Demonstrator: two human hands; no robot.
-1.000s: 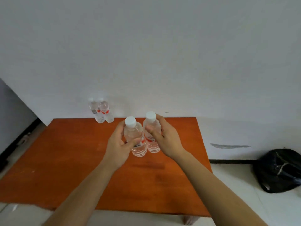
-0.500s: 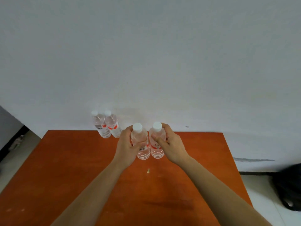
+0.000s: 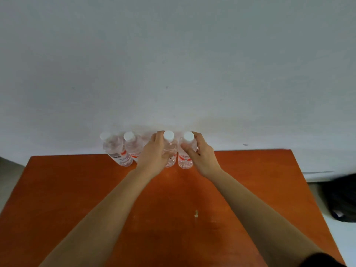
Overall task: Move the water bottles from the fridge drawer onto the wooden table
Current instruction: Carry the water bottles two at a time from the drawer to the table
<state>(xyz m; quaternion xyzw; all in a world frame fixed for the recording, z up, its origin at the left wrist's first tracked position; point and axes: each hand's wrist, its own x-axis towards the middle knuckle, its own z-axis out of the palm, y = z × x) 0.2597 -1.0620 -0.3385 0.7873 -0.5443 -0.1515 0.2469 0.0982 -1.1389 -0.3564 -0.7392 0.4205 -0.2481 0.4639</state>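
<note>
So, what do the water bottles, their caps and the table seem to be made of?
The water bottles look like clear, glossy plastic; one sees through them. The caps: opaque white plastic, probably. The table: orange-brown wood or veneer, faint sheen; grain unclear.

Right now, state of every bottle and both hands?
far-left bottle: upright, capped, free, at the back edge of the wooden table.
second bottle: upright, capped, free, next to the far-left one.
third bottle: upright, capped, gripped by left hand.
fourth bottle: upright, capped, gripped by right hand; table contact unclear.
black bag: on the floor, blurred.
</note>
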